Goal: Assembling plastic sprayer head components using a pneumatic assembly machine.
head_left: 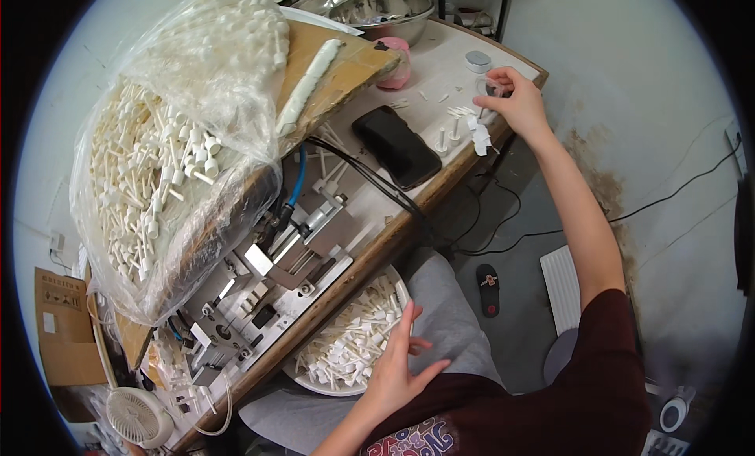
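Note:
My left hand [397, 371] hovers at the right rim of a white bowl [403, 286] on my lap, its fingers apart and holding nothing. Small white plastic stick-shaped parts [350, 342] with wider ends fill the bowl. At the far right of the table, my right hand [515, 106] has its thumb and fingers closed around a small clear round container [489, 87]; its contents cannot be made out. A grey-white round lid-like disc [477, 60] lies just behind it. Crumpled white paper [478, 136] and a few upright white parts [448, 139] are beside my wrist.
A metal clamping fixture [295, 251] with a blue hose is mounted on the table. A large clear bag of white parts [149, 173] rests on a tilted board at left. A black phone [397, 147], metal bowls [385, 14], dark cables [370, 177] and a small fan [139, 417] stand around.

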Demonstrator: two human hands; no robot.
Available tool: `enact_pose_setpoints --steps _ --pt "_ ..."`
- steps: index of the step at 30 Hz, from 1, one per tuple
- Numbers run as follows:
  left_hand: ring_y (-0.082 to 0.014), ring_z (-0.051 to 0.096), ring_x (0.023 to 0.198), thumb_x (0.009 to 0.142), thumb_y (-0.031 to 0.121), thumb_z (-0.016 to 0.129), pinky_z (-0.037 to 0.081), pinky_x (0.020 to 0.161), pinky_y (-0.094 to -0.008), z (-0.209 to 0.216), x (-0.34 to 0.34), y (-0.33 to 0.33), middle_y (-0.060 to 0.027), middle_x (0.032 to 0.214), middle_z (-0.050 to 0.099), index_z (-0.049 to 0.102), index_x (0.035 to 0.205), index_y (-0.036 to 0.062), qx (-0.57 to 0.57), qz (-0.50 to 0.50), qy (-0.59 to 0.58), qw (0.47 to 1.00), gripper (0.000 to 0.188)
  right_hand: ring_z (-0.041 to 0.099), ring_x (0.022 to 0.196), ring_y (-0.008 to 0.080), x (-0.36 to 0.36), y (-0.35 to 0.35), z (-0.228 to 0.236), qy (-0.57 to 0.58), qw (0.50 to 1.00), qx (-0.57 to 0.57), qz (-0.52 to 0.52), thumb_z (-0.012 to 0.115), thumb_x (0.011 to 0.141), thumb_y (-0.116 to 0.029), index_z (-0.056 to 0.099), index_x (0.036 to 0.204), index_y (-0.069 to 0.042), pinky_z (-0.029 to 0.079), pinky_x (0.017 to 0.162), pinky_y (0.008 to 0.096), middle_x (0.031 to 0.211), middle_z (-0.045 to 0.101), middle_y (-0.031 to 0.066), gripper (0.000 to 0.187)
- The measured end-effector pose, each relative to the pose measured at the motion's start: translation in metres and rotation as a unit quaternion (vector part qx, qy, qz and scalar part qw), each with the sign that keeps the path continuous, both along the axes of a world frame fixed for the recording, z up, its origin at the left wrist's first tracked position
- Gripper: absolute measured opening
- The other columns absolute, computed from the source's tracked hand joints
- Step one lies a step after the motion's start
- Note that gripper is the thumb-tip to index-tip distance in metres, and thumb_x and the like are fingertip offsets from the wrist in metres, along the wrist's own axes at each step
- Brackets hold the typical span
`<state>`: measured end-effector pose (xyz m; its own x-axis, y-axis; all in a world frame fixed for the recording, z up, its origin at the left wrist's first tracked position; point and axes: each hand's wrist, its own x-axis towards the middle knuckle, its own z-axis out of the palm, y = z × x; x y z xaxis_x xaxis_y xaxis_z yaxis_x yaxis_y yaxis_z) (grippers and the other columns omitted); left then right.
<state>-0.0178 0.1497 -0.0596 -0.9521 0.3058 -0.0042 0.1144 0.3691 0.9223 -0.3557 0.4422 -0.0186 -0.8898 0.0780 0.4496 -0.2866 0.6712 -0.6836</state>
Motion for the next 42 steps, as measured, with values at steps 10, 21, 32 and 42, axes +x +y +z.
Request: enact_pose_setpoints --steps 10,21,32,42 --pt "-0.0203 0.068 0.093 0.077 0.007 0.084 0.055 0.078 -0.0301 -0.029 0.068 -0.044 -0.0244 0.146 0.045 0.012 0.156 0.0014 0.002 0.121 -0.048 0.991 0.107 0.065 0.107 0.0216 -0.085 0.018 -0.027 -0.156 0.974 0.157 -0.039 0.090 0.058 -0.043 0.068 0.110 -0.013 0.038 0.094 0.0438 0.112 0.071 0.0028 0.064" --pt "-0.0198 0.068 0.093 0.076 0.008 0.085 0.054 0.077 -0.0306 -0.037 0.085 -0.050 -0.0247 0.144 0.047 0.012 0.156 0.0008 0.043 0.148 -0.059 0.986 0.108 0.063 0.111 0.0232 -0.081 0.025 -0.019 -0.126 0.978 0.159 -0.046 0.089 0.059 -0.050 0.068 0.118 -0.011 0.042 0.098 0.0415 0.119 0.068 0.0068 0.073" --pt "-0.0188 0.068 0.092 0.078 0.004 0.083 0.054 0.079 -0.0305 -0.047 0.096 -0.061 -0.0231 0.145 0.048 0.006 0.158 0.0076 0.042 0.181 -0.048 0.981 0.111 0.058 0.105 0.0147 0.032 -0.032 0.044 0.031 0.987 -0.138 0.082 0.078 0.084 -0.026 0.069 0.108 -0.005 0.044 0.091 0.0295 0.109 0.068 0.0060 0.033" --pt "-0.0169 0.069 0.090 0.081 0.003 0.079 0.053 0.079 -0.0291 -0.051 0.103 -0.067 -0.0202 0.144 0.050 0.010 0.158 0.0063 0.051 0.198 -0.030 0.978 0.104 0.057 0.117 0.0272 0.148 -0.193 0.112 0.091 0.861 0.077 0.494 0.078 0.077 -0.020 0.067 0.108 -0.006 0.042 0.103 0.0398 0.123 0.063 0.0098 0.035"
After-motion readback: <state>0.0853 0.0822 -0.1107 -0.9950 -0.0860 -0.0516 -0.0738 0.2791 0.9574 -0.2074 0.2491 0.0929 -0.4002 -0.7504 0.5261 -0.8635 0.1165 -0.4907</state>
